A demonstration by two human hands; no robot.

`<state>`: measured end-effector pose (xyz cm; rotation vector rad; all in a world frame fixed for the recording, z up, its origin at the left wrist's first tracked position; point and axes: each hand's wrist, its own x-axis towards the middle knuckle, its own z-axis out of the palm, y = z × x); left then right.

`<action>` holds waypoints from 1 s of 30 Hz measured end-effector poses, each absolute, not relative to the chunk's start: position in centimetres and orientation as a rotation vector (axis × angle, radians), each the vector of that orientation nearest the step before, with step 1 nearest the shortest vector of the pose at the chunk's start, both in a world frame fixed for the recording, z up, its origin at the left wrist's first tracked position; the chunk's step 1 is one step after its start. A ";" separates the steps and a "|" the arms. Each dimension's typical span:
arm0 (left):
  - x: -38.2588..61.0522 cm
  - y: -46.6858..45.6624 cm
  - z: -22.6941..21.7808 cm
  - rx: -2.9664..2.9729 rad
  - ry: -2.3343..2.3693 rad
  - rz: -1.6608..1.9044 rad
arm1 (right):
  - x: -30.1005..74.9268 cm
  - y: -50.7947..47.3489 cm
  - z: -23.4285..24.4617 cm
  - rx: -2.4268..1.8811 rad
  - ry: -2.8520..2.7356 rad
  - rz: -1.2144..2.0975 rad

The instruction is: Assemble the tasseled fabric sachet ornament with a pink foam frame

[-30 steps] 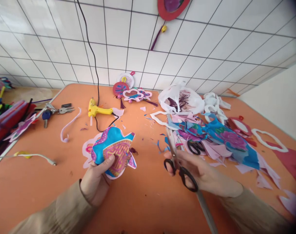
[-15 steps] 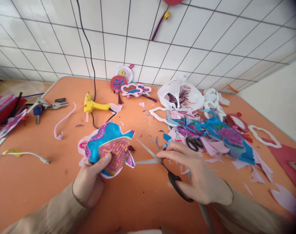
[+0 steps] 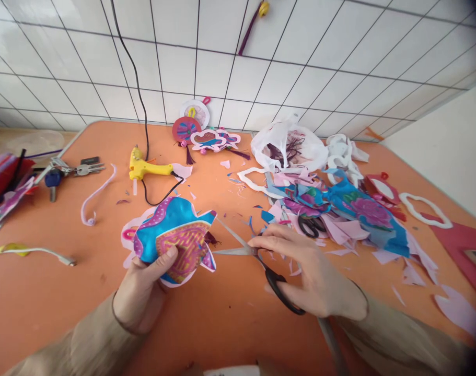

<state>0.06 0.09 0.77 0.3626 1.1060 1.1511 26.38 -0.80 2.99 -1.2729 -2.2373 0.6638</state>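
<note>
My left hand (image 3: 143,290) pinches a patterned cutout (image 3: 183,243) of blue, purple and gold cloth with a pale pink edge, its thumb on the front and its other fingers hidden behind. Beneath the cutout's left side a pale pink piece with a bright pink loop (image 3: 132,234) shows. In my right hand (image 3: 314,271) is a pair of scissors (image 3: 279,286) with black handles. The scissors' blades are spread and point left at the cutout's right edge, just short of touching it. Dark red tassel threads (image 3: 211,238) poke out by that edge.
A yellow glue gun (image 3: 151,168) with a black cord stands behind the cutout. Blue cloth and pink paper scraps (image 3: 349,227) pile up at right, near a white plastic bag (image 3: 312,149). Keys (image 3: 89,168), a pink pipe cleaner (image 3: 99,196) and a white cable (image 3: 49,251) lie at left.
The whole view has shifted slightly, so things sit a little further left and higher. Both hands keep their holds, and the scissors' blades stay spread beside the cutout.
</note>
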 end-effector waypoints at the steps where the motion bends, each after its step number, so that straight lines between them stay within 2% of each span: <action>1: 0.1 0.1 0.8 0.366 1.104 1.149 | 26.4 -0.8 3.1 -1.271 -2.236 0.666; 30: 0.2 -0.1 1.4 0.372 1.109 1.134 | 26.4 -1.0 3.1 -1.238 -2.227 0.663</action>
